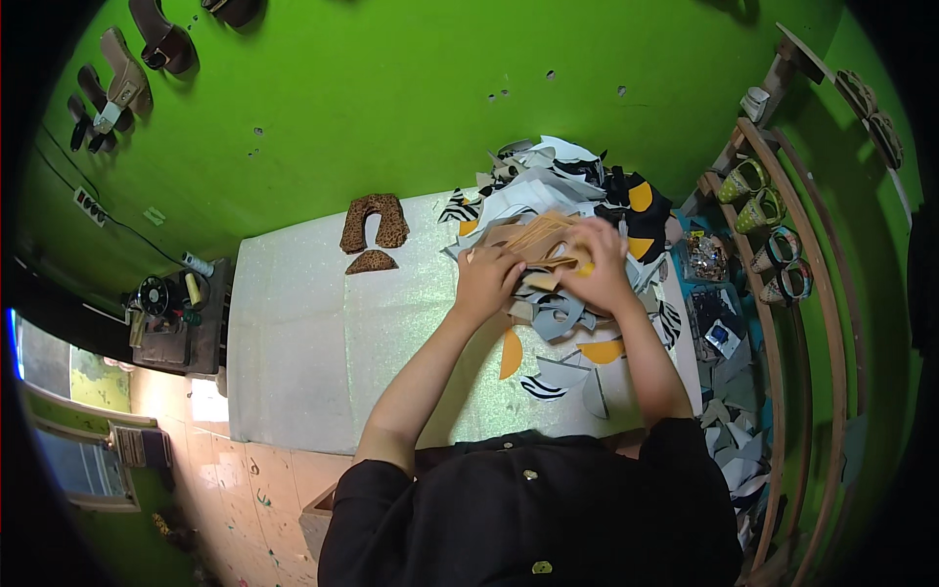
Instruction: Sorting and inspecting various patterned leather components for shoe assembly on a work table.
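Observation:
A bundle of thin tan sheet pieces (533, 235) is held over a heap of cut scraps. My left hand (489, 281) grips its left end with the fingers curled over the edge. At the right end my right hand (599, 269), a little blurred, closes round the pieces, with a bit of yellow showing by its palm. The scrap heap (548, 186) mixes white, grey, black, yellow and zebra-striped cut-outs. To the left, a leopard-print U-shaped piece (393, 223) and a leopard-print half-moon piece (372, 261) lie on the white table (293, 333).
Yellow half-round offcuts (602, 350) and grey ones lie near the table's front edge. A wooden rack (817, 323) with sandals (758, 210) stands on the right, beside tubs of scraps (706, 256). A sewing machine (161, 303) is at left; sandals (122, 83) hang on the green wall.

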### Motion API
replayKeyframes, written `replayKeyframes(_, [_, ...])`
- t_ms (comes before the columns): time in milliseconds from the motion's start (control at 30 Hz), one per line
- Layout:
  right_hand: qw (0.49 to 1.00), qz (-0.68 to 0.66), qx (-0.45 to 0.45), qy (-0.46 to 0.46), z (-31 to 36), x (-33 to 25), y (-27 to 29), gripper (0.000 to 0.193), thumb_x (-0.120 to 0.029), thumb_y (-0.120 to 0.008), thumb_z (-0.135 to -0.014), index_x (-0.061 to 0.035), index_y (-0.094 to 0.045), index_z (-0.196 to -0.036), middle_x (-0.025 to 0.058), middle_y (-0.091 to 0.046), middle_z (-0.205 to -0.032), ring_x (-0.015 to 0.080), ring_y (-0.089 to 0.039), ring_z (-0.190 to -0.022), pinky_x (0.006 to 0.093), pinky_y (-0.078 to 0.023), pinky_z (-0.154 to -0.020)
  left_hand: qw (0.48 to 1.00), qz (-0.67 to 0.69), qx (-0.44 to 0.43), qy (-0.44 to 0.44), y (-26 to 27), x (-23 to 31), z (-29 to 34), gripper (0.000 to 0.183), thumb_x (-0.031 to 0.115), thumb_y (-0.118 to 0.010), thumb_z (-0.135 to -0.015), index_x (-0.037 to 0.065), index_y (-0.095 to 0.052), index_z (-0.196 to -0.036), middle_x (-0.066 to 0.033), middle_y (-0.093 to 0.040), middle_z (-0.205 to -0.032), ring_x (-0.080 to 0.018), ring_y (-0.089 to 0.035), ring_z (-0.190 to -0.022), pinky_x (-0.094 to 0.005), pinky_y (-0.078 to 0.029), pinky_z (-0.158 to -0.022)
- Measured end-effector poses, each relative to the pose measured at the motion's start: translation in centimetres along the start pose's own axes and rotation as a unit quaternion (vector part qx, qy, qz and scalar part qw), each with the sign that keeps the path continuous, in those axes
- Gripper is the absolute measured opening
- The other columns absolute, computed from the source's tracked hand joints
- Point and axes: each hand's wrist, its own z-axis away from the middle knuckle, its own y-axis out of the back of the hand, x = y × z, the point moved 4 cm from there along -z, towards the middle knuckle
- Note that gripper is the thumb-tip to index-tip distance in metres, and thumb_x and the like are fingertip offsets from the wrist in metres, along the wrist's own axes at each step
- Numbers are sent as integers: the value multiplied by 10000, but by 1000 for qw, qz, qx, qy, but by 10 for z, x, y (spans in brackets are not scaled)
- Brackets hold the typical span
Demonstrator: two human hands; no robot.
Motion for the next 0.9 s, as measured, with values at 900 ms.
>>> replayKeyframes(900, [980,181,68,50,-19,19,-43,407,-275,-728,-730,-171,-560,-1086,-1,-498,-1190,201,-417,-1190,603,-164,-962,970,-175,0,-170,-28,-7,-2,647,171,-758,-564,366,-583,-1156,-61,-338,-1429,-280,-283,-1335,-544,-216,-996])
